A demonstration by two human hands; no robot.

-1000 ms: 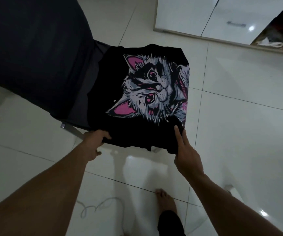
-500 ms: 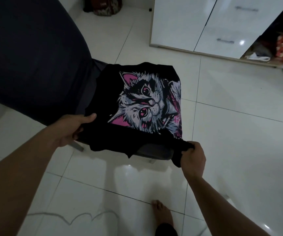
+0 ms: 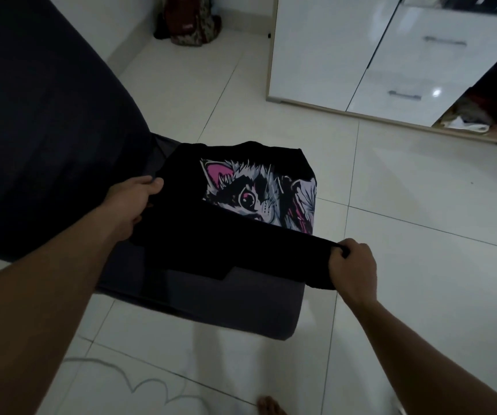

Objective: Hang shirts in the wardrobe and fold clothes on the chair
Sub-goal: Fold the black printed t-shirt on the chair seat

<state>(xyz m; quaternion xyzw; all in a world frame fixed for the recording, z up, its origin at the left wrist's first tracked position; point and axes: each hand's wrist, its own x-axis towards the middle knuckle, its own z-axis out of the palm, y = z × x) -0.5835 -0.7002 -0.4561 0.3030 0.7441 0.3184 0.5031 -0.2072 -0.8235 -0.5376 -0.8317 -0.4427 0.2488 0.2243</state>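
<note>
Your left hand (image 3: 133, 205) is clamping the shirt (image 3: 187, 235) by its left edge, thumb pressing on top, the other fingers going under the cloth out of sight. Your right hand (image 3: 353, 265) is pinching a bunched fold of the near edge, fingers curling tight round it. Between the two grips the black cloth is stretching taut across the lower part of the cat print (image 3: 259, 196), which is showing one eye. The shirt is resting on the seat of the chair (image 3: 217, 307), its dark back rising at your left. Beyond, the white wardrobe (image 3: 331, 49) is standing on the tiled floor (image 3: 420, 235), a bag (image 3: 187, 22) to its left. A cord (image 3: 115, 369) is lying on the tiles near you.
</note>
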